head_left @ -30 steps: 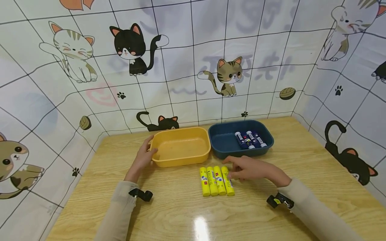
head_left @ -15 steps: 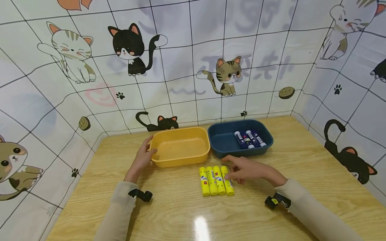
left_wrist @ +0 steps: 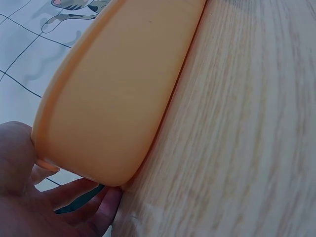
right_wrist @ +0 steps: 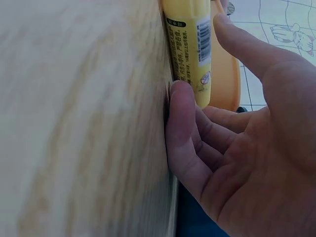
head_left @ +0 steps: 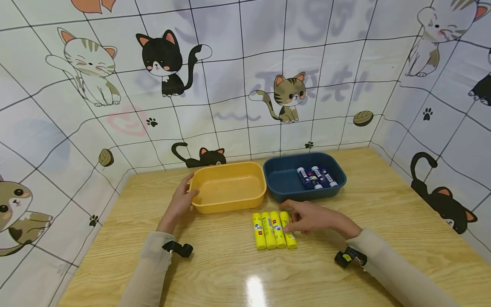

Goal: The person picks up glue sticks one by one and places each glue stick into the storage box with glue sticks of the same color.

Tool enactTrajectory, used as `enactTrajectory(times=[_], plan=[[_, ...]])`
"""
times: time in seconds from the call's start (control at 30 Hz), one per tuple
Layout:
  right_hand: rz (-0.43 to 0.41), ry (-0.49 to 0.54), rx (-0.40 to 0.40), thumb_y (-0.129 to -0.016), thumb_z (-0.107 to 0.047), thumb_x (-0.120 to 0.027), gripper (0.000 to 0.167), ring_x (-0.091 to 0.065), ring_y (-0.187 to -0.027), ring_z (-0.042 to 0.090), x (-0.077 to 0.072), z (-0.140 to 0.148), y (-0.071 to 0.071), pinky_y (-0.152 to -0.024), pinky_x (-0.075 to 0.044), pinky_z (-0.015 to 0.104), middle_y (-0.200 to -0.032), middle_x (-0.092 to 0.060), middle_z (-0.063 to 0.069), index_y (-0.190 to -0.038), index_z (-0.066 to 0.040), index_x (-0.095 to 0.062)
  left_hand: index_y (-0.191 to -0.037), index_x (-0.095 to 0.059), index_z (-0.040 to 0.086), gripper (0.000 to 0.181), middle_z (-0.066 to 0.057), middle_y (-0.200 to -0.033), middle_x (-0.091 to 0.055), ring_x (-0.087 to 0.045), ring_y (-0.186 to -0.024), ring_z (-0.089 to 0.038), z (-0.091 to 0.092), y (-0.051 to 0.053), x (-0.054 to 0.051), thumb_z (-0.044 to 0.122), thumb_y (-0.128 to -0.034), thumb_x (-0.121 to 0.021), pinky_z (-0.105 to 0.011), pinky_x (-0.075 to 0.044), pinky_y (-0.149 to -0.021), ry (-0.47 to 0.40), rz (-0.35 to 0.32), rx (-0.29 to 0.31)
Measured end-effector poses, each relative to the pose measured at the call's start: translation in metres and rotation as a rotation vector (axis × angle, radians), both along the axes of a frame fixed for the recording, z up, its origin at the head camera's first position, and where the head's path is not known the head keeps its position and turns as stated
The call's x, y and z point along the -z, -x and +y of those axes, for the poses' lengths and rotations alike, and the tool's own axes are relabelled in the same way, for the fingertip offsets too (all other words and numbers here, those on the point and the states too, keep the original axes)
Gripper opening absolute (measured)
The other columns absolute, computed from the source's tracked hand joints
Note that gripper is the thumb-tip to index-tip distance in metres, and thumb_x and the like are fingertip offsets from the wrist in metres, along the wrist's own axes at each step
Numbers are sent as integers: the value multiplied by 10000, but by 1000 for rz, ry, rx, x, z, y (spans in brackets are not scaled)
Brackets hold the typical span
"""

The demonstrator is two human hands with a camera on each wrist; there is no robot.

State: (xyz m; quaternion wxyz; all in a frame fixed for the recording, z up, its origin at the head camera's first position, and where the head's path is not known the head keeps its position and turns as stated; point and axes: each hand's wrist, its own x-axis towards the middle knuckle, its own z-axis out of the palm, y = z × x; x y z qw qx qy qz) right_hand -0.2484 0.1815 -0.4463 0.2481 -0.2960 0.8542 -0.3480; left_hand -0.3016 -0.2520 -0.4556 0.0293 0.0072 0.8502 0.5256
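Several yellow glue sticks (head_left: 270, 231) lie side by side on the table, nearly parallel. The right hand (head_left: 312, 216) is at the rightmost one, its thumb over that stick and its index finger pointing left beyond the stick's top end. In the right wrist view a curled finger touches the lower end of a yellow stick (right_wrist: 190, 49), and the thumb stands apart from it; the right hand (right_wrist: 247, 148) is not closed round it. The left hand (head_left: 179, 202) grips the left end of the yellow tray (head_left: 229, 204), thumb over the rim, other fingers outside, as the left wrist view also shows.
A dark blue tray (head_left: 285, 194) touches the yellow tray's right side and holds several dark blue glue sticks with white caps (head_left: 306, 178) in its right half. A cat-patterned sheet (head_left: 230, 94) stands behind and beside the wooden table (head_left: 215, 264).
The right hand has shifted slightly left, so its thumb reaches further across the rightmost yellow stick. The left hand keeps its grip, and the trays and sticks stay where they were.
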Motion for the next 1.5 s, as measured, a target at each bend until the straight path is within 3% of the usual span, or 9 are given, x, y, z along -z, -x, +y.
enactTrajectory(times=[0.3,0.63,1.0,1.5], plan=[[63,-40,9,-920,-414,-774,658,-524,-518,110,1,-3,-1,-508,-441,239,-773,-615,-23,-1429,-92,-509,-1667,-196,197,678,-286,-1551,-445,-555,-1316,-387,-1,2,2,149,-1060,-495,-415,-536,-998,5,-7,-10],[88,-60,4,-910,-416,-783,597,-508,-516,87,-1,-5,-2,-508,-412,218,-762,-609,-39,-1368,-98,-569,-1664,-203,198,683,-281,-1557,-439,-518,-1363,-401,-2,3,4,146,-1052,-501,-502,-475,-1089,-2,-14,-18],[31,-51,8,-914,-391,-783,576,-531,-537,114,-4,-3,-2,-515,-446,236,-793,-611,-12,-1358,-90,-573,-1670,-185,204,677,-286,-1568,-428,-553,-1323,-396,-1,2,1,169,-1067,-491,-422,-532,-1010,1,-11,-3],[-56,-52,46,-910,-312,-800,608,-602,-618,197,-9,-2,-2,-571,-509,288,-807,-627,34,-1394,-52,-539,-1669,-187,180,684,-304,-1563,-429,-544,-1330,-404,0,2,0,145,-1060,-496,-478,-515,-1048,3,-2,-6]])
